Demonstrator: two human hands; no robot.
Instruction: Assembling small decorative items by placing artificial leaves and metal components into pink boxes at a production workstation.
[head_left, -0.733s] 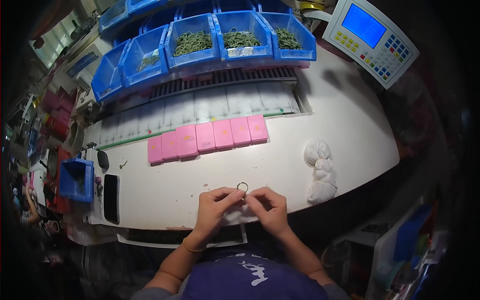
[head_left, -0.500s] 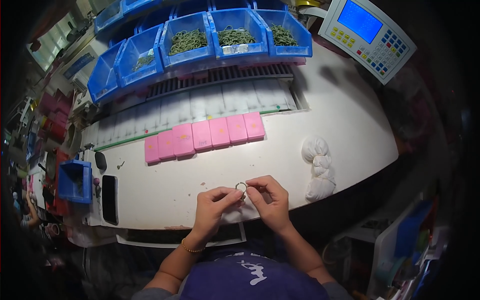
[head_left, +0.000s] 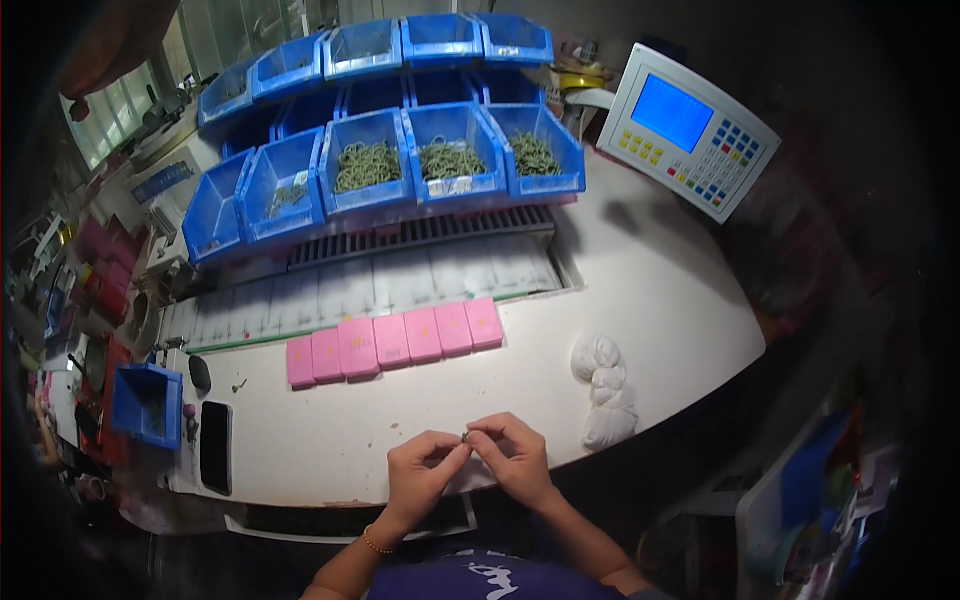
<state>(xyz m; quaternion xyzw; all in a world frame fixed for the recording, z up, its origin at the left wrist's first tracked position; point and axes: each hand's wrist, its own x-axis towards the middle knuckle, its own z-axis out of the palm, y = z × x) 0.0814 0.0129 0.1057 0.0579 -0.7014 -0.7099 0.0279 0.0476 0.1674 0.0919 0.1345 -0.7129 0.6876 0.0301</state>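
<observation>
Both hands meet over the front edge of the white table. My left hand (head_left: 423, 469) pinches a small greenish ring (head_left: 466, 437) between thumb and forefinger. From the other side, my right hand (head_left: 514, 460) grips the same ring with its fingertips. Most of the ring is covered by the fingers, so only a small dark bit of it shows. Beyond the hands stands a row of pink blocks (head_left: 392, 342), set side by side. Rings of similar colour lie heaped in the blue bins (head_left: 366, 166) behind them.
A white knotted cloth bundle (head_left: 608, 392) lies to the right. At the left are a black phone (head_left: 216, 447), a dark rounded object (head_left: 200, 374) and a small blue bin (head_left: 147, 404). A keypad unit with a blue screen (head_left: 688, 130) stands at the back right.
The view has tilted up, so more bins show and the table sits lower. My fingertips have closed in around the ring, whose round opening showed earlier.
</observation>
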